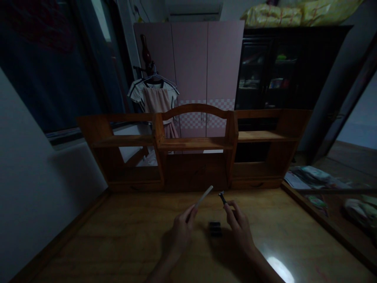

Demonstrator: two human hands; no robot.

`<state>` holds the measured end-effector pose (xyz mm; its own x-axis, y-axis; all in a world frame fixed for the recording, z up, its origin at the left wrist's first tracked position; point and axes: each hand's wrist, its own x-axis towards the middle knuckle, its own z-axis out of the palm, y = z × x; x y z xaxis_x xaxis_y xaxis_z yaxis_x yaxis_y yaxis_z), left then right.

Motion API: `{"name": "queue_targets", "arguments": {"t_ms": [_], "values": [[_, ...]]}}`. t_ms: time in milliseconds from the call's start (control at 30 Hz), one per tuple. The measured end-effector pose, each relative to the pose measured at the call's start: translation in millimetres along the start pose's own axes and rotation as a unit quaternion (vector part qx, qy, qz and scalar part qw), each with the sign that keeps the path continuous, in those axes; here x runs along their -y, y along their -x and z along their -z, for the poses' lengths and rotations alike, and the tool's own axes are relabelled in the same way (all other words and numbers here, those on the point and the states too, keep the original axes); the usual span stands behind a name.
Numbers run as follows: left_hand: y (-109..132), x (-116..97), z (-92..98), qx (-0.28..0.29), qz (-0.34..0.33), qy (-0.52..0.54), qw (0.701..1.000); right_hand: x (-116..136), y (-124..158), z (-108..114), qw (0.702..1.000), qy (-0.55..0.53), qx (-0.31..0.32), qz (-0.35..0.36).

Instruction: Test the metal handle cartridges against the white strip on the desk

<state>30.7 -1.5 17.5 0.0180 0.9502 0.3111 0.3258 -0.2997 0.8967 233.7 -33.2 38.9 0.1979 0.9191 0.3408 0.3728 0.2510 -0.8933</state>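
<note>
My left hand is closed round the lower end of a thin pale stick, which tilts up to the right. My right hand pinches a small dark-handled tool with a shiny metal head; its exact kind is too small and dim to make out. Stick and tool point toward each other at the top, with a gap between them. On the wooden tabletop, between my hands, several small black pieces lie in a short stack of rows. Neither hand touches them.
A wooden shelf unit stands along the table's far edge. Raised wooden rims border the sides. A white wall is close on the left. Papers and bags lie beyond the right rim. The room is dim.
</note>
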Motion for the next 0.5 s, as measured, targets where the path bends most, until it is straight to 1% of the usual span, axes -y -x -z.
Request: {"name": "queue_targets", "arguments": {"t_ms": [100,200,300,367,433,500], "values": [[0.6,0.2,1.9,-0.004,-0.001,0.009,1.000,-1.1,-0.3,-1.2,1.000,0.011,0.000,-0.004],[4.1,-3.3,0.1,0.019,-0.025,0.007,0.999,-2.1,0.7,-2.8,1.000,0.017,0.015,-0.005],[4.5,-4.8,-2.9,0.041,-0.032,0.007,0.999,-1.4,2.8,-2.4,0.999,0.016,0.030,0.016],[1.9,-3.2,-3.0,0.029,-0.014,0.012,0.999,-0.3,3.8,-1.4,0.999,0.013,0.029,0.027],[-0.8,-1.4,-1.4,0.006,0.004,0.021,1.000,1.0,3.8,-0.6,0.999,0.014,0.022,0.024],[-1.5,-1.5,0.4,-0.011,0.007,0.030,0.999,2.1,3.2,-0.7,1.000,0.016,0.020,0.018]]}}
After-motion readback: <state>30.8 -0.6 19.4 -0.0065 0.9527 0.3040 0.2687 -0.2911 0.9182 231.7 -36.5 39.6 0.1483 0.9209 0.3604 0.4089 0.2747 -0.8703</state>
